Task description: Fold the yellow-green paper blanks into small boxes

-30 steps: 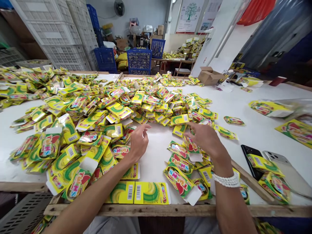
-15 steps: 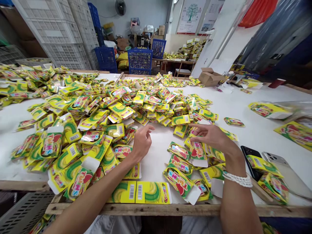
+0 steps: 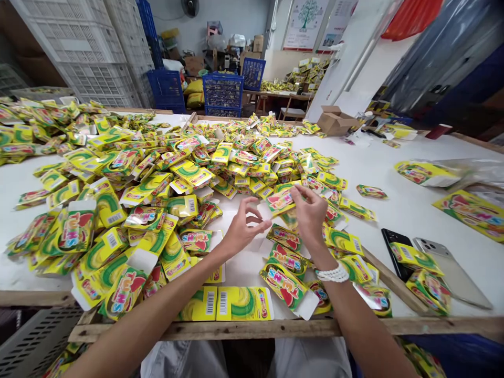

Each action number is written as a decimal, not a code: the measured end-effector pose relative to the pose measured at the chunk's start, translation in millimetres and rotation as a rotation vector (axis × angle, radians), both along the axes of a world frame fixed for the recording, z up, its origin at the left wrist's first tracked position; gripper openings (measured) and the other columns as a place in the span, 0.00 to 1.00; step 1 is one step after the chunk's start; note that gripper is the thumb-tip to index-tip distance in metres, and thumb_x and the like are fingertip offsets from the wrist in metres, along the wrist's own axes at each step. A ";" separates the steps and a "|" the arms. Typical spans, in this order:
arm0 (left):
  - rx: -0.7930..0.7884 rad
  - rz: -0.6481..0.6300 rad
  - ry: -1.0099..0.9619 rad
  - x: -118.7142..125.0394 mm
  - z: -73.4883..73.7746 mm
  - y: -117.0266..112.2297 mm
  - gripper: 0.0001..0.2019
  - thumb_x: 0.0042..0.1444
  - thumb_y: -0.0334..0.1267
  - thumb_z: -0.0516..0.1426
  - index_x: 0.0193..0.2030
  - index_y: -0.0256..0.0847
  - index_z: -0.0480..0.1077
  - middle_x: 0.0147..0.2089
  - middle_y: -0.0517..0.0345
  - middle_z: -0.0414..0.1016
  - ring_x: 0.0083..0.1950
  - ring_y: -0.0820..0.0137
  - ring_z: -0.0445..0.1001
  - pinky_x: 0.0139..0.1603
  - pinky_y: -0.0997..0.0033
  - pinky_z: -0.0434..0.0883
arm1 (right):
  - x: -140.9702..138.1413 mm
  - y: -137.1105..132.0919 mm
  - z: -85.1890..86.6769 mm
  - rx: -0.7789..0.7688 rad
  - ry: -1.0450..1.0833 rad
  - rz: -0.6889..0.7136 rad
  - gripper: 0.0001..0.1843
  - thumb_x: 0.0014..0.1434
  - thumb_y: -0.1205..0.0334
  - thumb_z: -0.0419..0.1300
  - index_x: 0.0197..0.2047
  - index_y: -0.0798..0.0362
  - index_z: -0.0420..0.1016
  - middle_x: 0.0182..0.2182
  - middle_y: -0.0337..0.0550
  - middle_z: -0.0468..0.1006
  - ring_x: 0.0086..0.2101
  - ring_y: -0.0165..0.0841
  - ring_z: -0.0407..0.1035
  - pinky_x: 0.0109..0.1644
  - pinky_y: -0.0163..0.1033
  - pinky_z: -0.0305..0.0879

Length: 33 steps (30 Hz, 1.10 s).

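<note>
Yellow foil packets with green swirls and white card tabs lie heaped across the white table (image 3: pixel 366 163), forming a large pile (image 3: pixel 157 173). My right hand (image 3: pixel 309 212) pinches one yellow packet (image 3: pixel 280 202) by its right end, a little above the pile's front edge. My left hand (image 3: pixel 246 228) stays beside that packet's white tab, fingers spread, with nothing in them. Several loose packets (image 3: pixel 283 281) lie below my right wrist, which wears a white beaded bracelet (image 3: pixel 333 274).
A black phone (image 3: pixel 394 254) and a silver phone (image 3: pixel 452 273) lie at the right, partly under packets. A wooden rail (image 3: pixel 197 331) runs along the table's near edge. Blue crates (image 3: pixel 223 92), stacked white crates (image 3: pixel 86 52) and a cardboard box (image 3: pixel 334 121) stand beyond.
My right hand has picked up a packet and raised it toward the middle. My left hand has moved right toward it, and my two hands are now closer together.
</note>
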<state>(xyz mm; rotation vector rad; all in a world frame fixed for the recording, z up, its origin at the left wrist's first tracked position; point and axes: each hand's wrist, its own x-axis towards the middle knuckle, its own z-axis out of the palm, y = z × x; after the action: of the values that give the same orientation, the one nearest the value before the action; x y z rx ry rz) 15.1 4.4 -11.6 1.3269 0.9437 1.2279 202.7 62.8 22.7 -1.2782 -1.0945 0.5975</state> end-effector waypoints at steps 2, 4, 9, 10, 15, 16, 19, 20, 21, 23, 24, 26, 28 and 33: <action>0.022 0.159 -0.002 1.1 -2.3 0.7 0.32 0.57 0.52 0.70 0.60 0.47 0.59 0.49 0.57 0.74 0.46 0.69 0.81 0.47 0.67 0.78 | -13.4 -5.9 -5.4 -0.053 -0.033 0.106 0.28 0.54 0.42 0.71 0.48 0.56 0.87 0.43 0.53 0.87 0.41 0.44 0.81 0.48 0.47 0.78; 0.088 0.308 0.001 -2.6 -2.0 2.5 0.28 0.59 0.50 0.69 0.57 0.47 0.60 0.48 0.58 0.76 0.50 0.67 0.80 0.52 0.67 0.76 | -19.9 -10.3 -7.6 -0.154 -0.037 0.267 0.28 0.51 0.41 0.73 0.45 0.56 0.87 0.41 0.52 0.88 0.40 0.44 0.81 0.47 0.46 0.77; 0.142 0.577 -0.066 -20.1 5.0 10.7 0.29 0.52 0.46 0.72 0.53 0.47 0.61 0.43 0.59 0.78 0.48 0.65 0.80 0.49 0.67 0.74 | -22.5 -17.9 -2.7 -0.276 -0.128 0.544 0.25 0.44 0.41 0.78 0.34 0.53 0.81 0.35 0.46 0.85 0.36 0.38 0.78 0.41 0.41 0.73; 0.114 0.597 -0.098 -22.3 6.1 12.4 0.31 0.50 0.47 0.74 0.52 0.46 0.61 0.43 0.59 0.77 0.47 0.65 0.80 0.48 0.68 0.74 | -23.1 -19.9 -1.0 -0.295 -0.119 0.614 0.25 0.44 0.42 0.78 0.33 0.52 0.80 0.33 0.44 0.84 0.34 0.37 0.77 0.40 0.40 0.72; -0.028 0.517 -0.327 -20.7 9.5 15.4 0.32 0.51 0.50 0.73 0.53 0.48 0.59 0.47 0.58 0.77 0.46 0.68 0.81 0.46 0.69 0.77 | -33.4 -29.6 -2.2 -0.379 0.108 0.718 0.28 0.42 0.46 0.81 0.40 0.49 0.76 0.31 0.39 0.84 0.30 0.35 0.77 0.38 0.40 0.76; -0.065 0.472 -0.351 -19.8 9.7 14.9 0.31 0.53 0.49 0.72 0.55 0.49 0.59 0.50 0.57 0.78 0.47 0.67 0.81 0.47 0.69 0.77 | -36.1 -30.1 -5.1 -0.376 0.154 0.671 0.30 0.41 0.46 0.81 0.41 0.48 0.74 0.31 0.39 0.84 0.30 0.36 0.78 0.38 0.41 0.77; -0.174 0.331 -0.333 -21.5 7.9 14.4 0.34 0.56 0.46 0.70 0.63 0.52 0.57 0.57 0.54 0.79 0.50 0.65 0.83 0.49 0.66 0.79 | -41.9 -28.0 -15.4 -0.331 0.180 0.568 0.30 0.42 0.46 0.80 0.41 0.47 0.71 0.30 0.39 0.83 0.30 0.39 0.80 0.39 0.44 0.80; -0.180 0.297 -0.290 -23.7 6.6 14.9 0.35 0.56 0.45 0.70 0.65 0.52 0.57 0.58 0.52 0.79 0.50 0.64 0.83 0.49 0.65 0.78 | -42.9 -26.7 -18.4 -0.307 0.149 0.561 0.30 0.42 0.47 0.80 0.43 0.47 0.71 0.30 0.39 0.83 0.30 0.39 0.81 0.38 0.44 0.80; -0.164 0.266 -0.237 -26.4 5.0 15.7 0.36 0.55 0.44 0.71 0.65 0.51 0.59 0.58 0.51 0.80 0.51 0.63 0.83 0.48 0.66 0.78 | -43.4 -25.5 -20.9 -0.279 0.106 0.566 0.31 0.43 0.48 0.79 0.46 0.47 0.72 0.32 0.40 0.84 0.31 0.39 0.81 0.37 0.43 0.80; -0.100 0.188 -0.136 -32.0 1.5 18.1 0.34 0.53 0.45 0.72 0.63 0.48 0.63 0.56 0.50 0.82 0.51 0.61 0.83 0.47 0.67 0.77 | -43.7 -23.7 -24.1 -0.224 0.035 0.588 0.34 0.46 0.50 0.78 0.54 0.46 0.72 0.36 0.41 0.86 0.31 0.39 0.82 0.35 0.41 0.80; -0.067 0.146 -0.104 -34.1 -0.2 19.3 0.33 0.53 0.45 0.72 0.62 0.47 0.65 0.56 0.50 0.82 0.51 0.61 0.83 0.47 0.67 0.77 | -43.6 -23.3 -25.0 -0.198 0.019 0.593 0.35 0.48 0.51 0.77 0.58 0.46 0.72 0.37 0.41 0.86 0.31 0.38 0.82 0.34 0.41 0.80; -0.020 0.086 -0.086 -36.2 -3.0 21.1 0.30 0.53 0.46 0.71 0.60 0.46 0.67 0.55 0.50 0.83 0.50 0.61 0.83 0.47 0.67 0.76 | -43.1 -23.1 -26.3 -0.152 0.018 0.588 0.33 0.52 0.51 0.75 0.60 0.46 0.74 0.38 0.42 0.87 0.31 0.38 0.83 0.35 0.41 0.81; 0.006 0.072 -0.095 -35.5 -4.9 21.8 0.27 0.54 0.45 0.71 0.58 0.46 0.69 0.55 0.51 0.83 0.51 0.62 0.83 0.49 0.66 0.76 | -42.4 -23.0 -28.1 -0.107 0.021 0.567 0.29 0.53 0.51 0.74 0.58 0.48 0.79 0.37 0.43 0.88 0.33 0.40 0.84 0.38 0.42 0.82; 0.042 0.123 -0.086 -31.5 -8.2 21.8 0.20 0.51 0.41 0.70 0.48 0.44 0.70 0.54 0.52 0.83 0.48 0.65 0.82 0.47 0.69 0.74 | -40.7 -18.6 -36.8 -0.057 0.037 0.561 0.26 0.51 0.55 0.76 0.53 0.51 0.88 0.42 0.48 0.90 0.43 0.46 0.86 0.52 0.50 0.84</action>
<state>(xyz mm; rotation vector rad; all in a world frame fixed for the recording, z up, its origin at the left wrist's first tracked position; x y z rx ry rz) -16.5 26.2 -19.8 1.2527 0.9543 1.3949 162.0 44.2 -14.2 -0.9963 -1.4216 1.0710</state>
